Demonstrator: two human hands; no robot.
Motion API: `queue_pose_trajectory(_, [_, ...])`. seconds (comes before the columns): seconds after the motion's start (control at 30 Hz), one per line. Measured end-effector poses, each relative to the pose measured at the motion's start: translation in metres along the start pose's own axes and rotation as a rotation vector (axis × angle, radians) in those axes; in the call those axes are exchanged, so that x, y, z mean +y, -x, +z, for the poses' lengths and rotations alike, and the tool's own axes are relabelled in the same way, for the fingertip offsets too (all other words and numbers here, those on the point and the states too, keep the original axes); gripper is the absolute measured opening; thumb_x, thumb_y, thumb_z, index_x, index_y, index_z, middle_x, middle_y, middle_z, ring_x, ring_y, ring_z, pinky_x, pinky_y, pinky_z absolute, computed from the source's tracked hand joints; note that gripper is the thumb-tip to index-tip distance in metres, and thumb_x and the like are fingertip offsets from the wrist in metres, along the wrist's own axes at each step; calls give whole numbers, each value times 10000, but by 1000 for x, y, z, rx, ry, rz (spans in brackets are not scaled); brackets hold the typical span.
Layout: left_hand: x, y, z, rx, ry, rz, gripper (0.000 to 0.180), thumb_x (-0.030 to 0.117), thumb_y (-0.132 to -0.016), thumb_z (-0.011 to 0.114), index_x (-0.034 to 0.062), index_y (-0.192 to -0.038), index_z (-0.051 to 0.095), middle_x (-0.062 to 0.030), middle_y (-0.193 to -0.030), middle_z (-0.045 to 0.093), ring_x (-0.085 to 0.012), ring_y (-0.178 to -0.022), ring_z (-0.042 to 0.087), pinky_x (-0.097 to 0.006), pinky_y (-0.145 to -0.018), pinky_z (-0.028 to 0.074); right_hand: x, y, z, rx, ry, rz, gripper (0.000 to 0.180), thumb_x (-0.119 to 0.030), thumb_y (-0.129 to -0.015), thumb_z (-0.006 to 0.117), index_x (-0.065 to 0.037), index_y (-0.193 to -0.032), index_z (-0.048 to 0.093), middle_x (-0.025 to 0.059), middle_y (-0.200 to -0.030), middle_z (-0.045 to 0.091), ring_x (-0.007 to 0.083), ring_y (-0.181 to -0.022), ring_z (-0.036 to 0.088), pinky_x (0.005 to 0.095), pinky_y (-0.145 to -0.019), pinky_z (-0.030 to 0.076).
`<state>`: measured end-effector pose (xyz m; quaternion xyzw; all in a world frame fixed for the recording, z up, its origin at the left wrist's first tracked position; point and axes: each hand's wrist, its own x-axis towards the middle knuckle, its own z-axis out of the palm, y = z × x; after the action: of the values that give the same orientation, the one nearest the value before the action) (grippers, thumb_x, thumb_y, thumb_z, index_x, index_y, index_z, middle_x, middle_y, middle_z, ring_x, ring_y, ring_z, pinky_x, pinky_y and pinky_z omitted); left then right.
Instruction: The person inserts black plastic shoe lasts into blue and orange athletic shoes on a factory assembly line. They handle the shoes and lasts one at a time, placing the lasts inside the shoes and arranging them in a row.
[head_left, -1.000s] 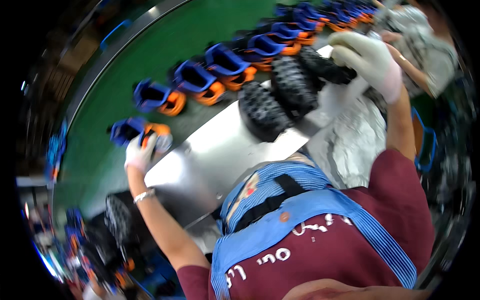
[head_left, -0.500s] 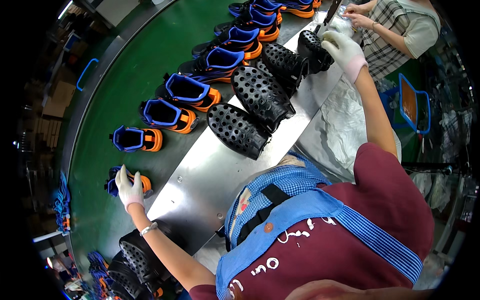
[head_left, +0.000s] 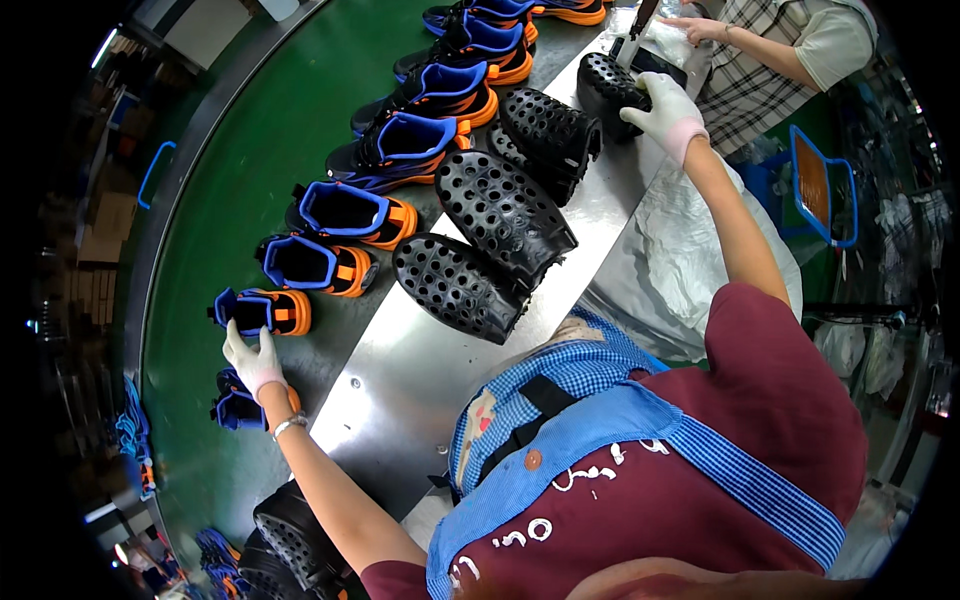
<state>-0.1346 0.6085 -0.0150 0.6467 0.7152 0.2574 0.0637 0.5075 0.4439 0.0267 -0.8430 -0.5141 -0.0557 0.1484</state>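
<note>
Mid-line, our left hand point(head_left: 252, 358) rests open on a blue shoe point(head_left: 262, 311) while our right hand point(head_left: 668, 108) grips a black perforated tray point(head_left: 612, 88); lifting each clear seems next.

White glove on each hand point(head_left: 254, 358), pink-cuffed; silver bracelet point(head_left: 288, 427) beside the left glove; maroon shirt point(head_left: 760, 430), blue checked apron point(head_left: 560, 410).

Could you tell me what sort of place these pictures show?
Most likely a shoe factory assembly line. A row of blue and orange shoes rides a green conveyor belt, black perforated moulds lie on a steel bench, and gloved hands work: left hand, right hand.
</note>
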Motion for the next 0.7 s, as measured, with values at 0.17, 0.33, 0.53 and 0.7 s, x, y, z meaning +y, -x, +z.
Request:
queue_pose_trajectory(0.17, [37,6,3,173,-106,-55,424,263,-881,641,79,-1250,543,-145,-1218,538,-268,-826,648,-377,-773,515,12,8,-6,16,9,-73,506,-317,-746,758,-19,-1117,587,167,-1072,617,315,-1054,581,378,-939,459])
queue_pose_trajectory(0.33, [-6,1,26,-139,219,-79,410,384,-934,560,16,-1094,645,-157,-1059,617,-297,-920,614,-375,-843,472,5,11,-24,-4,-68,-33,468,-310,-726,774,-28,-1052,594,159,-1020,614,315,-969,592,379,-869,475])
queue_pose_trajectory(0.53, [11,29,19,-273,223,96,376,374,-910,620,18,-1023,661,-160,-999,635,-312,-939,599,-373,-854,455,-34,22,-64,213,-215,-181,405,-241,-744,791,-18,-1017,593,141,-955,617,273,-895,611,355,-833,483])
queue_pose_trajectory(0.7, [28,60,0,-251,223,244,352,348,-877,653,18,-994,682,-163,-962,627,-335,-883,609,-380,-840,482,-115,25,-99,135,-558,-312,376,-134,-782,770,17,-1072,584,96,-975,642,170,-858,625,293,-812,505])
